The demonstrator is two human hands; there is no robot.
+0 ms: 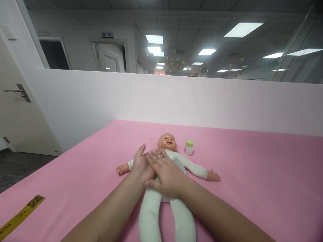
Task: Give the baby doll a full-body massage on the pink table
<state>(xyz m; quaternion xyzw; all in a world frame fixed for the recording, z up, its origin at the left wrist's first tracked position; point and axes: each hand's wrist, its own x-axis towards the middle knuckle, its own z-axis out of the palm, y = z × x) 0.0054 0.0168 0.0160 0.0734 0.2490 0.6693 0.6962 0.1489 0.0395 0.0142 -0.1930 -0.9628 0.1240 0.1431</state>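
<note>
A baby doll [179, 158] with a white cloth body lies on its back, arms spread, its head toward the far side. Over its torso, my left hand [143, 166] is turned palm up with the thumb pointing out. My right hand [168, 174] lies palm down with stretched fingers across the fingers and palm of my left hand, hiding part of them. Neither hand holds an object. Whether they touch the doll's body beneath I cannot tell. Beside the doll's head stands a small bottle [189, 148] with a green cap.
The doll lies on a pink covered table [252, 174]. A yellow printed strip [21, 216] is at the near left. Behind the table rises a low white wall [202, 101] with glass above. A door [22, 111] is at the left.
</note>
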